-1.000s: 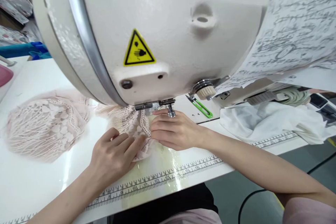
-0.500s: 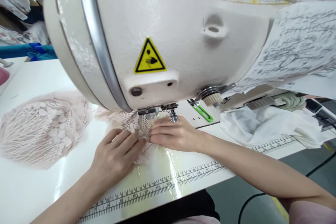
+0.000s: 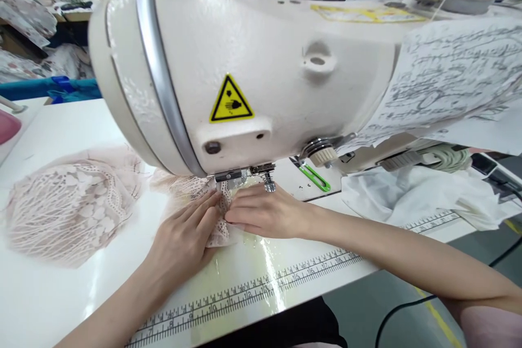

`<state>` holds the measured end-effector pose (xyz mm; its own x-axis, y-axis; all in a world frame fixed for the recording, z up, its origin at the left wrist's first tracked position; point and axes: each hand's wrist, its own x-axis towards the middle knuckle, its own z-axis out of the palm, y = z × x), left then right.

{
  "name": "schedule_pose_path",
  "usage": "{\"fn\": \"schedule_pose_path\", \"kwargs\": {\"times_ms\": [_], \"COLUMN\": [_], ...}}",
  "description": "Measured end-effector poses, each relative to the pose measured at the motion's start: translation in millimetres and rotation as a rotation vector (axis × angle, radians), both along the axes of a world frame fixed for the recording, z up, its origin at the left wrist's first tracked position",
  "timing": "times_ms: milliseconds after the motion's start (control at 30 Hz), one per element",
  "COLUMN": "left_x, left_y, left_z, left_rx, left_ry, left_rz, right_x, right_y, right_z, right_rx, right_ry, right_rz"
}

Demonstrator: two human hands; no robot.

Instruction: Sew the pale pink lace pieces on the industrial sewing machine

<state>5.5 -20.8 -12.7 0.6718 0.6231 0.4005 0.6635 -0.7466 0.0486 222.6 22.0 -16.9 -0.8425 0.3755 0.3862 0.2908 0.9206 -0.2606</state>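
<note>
A pale pink lace piece point(image 3: 221, 232) lies under the needle area of a white sewing machine point(image 3: 277, 65). My left hand point(image 3: 183, 234) rests on the lace, its fingers stretched toward the presser foot and close together. From the other side, my right hand point(image 3: 267, 209) has its fingers pressed together on the lace's edge, just below the thread guide; its fingertips are partly hidden. The needle itself is hidden behind the machine's metal parts. Another pink lace piece point(image 3: 73, 201) is spread on the white table to the left.
Green thread snips point(image 3: 316, 176) lie on the machine bed behind my right hand. White cloth point(image 3: 408, 196) is bunched at the right. A printed ruler strip point(image 3: 244, 294) runs along the front table edge point(image 3: 261, 319). Handwritten paper point(image 3: 457, 76) hangs on the machine arm.
My left hand's fingers have straightened and reached forward along the lace toward the presser foot. My right hand has shifted slightly left. The camera view has tilted up a little.
</note>
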Motion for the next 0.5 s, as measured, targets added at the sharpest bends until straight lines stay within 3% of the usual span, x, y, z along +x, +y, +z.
{"fn": "schedule_pose_path", "kwargs": {"times_ms": [500], "left_x": [2.9], "left_y": [2.5], "left_z": [1.9], "left_rx": [0.023], "left_ry": [0.015], "left_rz": [0.017], "right_x": [-1.1], "right_y": [-3.4], "right_z": [-12.5], "right_rx": [0.103], "right_ry": [0.063], "right_rz": [-0.091]}}
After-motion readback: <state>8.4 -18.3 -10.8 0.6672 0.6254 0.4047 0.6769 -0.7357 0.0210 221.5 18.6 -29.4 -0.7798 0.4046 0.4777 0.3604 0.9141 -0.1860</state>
